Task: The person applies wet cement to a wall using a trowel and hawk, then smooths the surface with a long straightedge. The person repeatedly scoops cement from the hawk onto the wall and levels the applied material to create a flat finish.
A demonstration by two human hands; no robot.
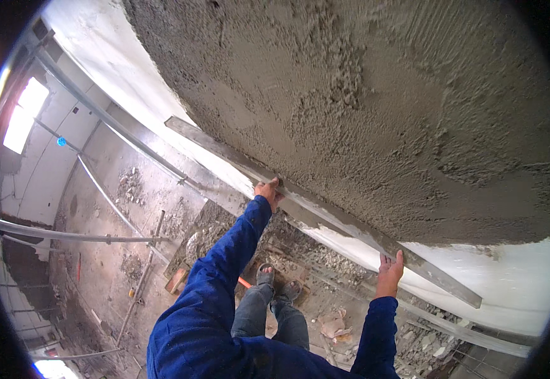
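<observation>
- Well, furthest left, between nine and ten o'clock, a bright window [28, 115] lights the room; just below it, near nine, a metal pole [66, 234] runs sideways, perhaps part of a frame bracing something.
- Toward ten, a rubble heap [129, 186] lies loose on the floor, well away from the person's feet.
- At the middle of the dial, the left hand [268, 191] is closed around the lower edge of a long bar [335, 215]. That bar slopes from ten o'clock down to four, seemingly laid against the wall.
- At six, sandalled feet [265, 275] stand side by side below the hands, likely so both arms can reach upward evenly.
- From twelve round to three, a rough grey mortar coat [414, 126] covers the wall above the bar, ridged in places.
- At four, the right hand [390, 273] holds the same bar, thumb and fingers narrow at its lower edge; I cannot tell how far they wrap behind. Gripping well apart probably keeps something so long from twisting.
- Past that hand, the bar's end crosses a white wall surface [508, 271] below the mortar.
</observation>
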